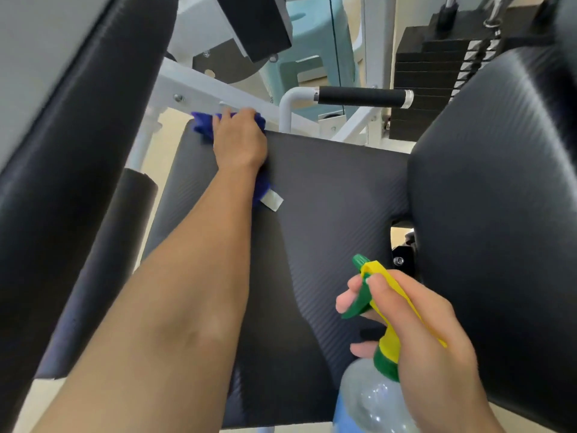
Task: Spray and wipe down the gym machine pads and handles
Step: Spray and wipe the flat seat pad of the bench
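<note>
A black ribbed seat pad [327,198] fills the middle of the head view. At its far left corner my left hand [240,139] presses a blue cloth [203,123] down onto the pad, fingers curled over the cloth at the edge. The cloth's white tag [272,200] sticks out beside my wrist. Near the bottom right, my right hand [418,326] grips a clear spray bottle [371,398] with a yellow and green trigger head [371,289], its nozzle pointing up and left. A black foam handle [362,96] juts out beyond the pad.
A large black back pad [499,182] stands on the right and another black pad [78,151] on the left. The white machine frame [212,92] crosses behind the seat. A black weight stack [437,73] and a pale green plastic stool [312,57] stand further back.
</note>
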`<state>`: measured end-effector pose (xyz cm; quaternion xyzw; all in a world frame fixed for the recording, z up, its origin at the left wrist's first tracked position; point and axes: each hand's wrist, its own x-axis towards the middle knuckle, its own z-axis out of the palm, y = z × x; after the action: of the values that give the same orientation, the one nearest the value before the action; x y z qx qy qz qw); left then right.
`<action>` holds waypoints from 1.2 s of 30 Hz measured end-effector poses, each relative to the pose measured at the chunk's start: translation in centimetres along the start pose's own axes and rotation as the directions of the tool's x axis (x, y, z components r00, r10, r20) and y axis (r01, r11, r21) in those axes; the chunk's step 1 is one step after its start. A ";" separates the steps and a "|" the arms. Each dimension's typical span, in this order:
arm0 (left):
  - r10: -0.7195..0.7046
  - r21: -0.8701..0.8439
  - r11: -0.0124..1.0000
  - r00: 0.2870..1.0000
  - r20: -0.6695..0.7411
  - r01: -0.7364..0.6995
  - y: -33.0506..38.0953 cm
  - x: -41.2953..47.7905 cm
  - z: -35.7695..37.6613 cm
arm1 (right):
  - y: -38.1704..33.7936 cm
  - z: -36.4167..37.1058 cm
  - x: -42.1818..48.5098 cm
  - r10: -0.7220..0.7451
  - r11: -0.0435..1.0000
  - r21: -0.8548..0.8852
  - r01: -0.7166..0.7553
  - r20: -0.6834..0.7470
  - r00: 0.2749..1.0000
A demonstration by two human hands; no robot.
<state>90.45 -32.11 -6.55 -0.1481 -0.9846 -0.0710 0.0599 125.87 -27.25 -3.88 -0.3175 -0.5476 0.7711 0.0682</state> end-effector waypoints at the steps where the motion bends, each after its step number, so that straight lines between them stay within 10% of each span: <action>1: 0.060 -0.018 0.998 0.997 0.058 -0.059 0.8 -0.2 0.4 | 0.1 -0.1 0.2 0.010 1.000 0.014 -0.010 0.016 1.000; 10: 0.327 -0.212 0.935 0.924 0.198 -0.285 7.1 -6.2 2.5 | -0.9 -0.7 1.2 -0.006 1.000 0.004 0.007 -0.071 0.997; 22: 0.618 -0.295 0.784 0.640 0.456 -0.546 10.5 -13.6 2.9 | -2.2 -0.7 0.4 -0.040 0.998 -0.046 0.034 -0.136 0.990; 36: 0.526 -0.294 0.847 0.784 0.331 -0.443 11.6 -15.0 4.5 | -1.5 -1.6 -1.8 -0.091 0.992 -0.101 0.076 -0.149 0.985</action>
<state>107.68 -24.69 -11.67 -0.4136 -0.8914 -0.1202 -0.1413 127.77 -26.21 -2.12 -0.3556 -0.5895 0.7140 0.1272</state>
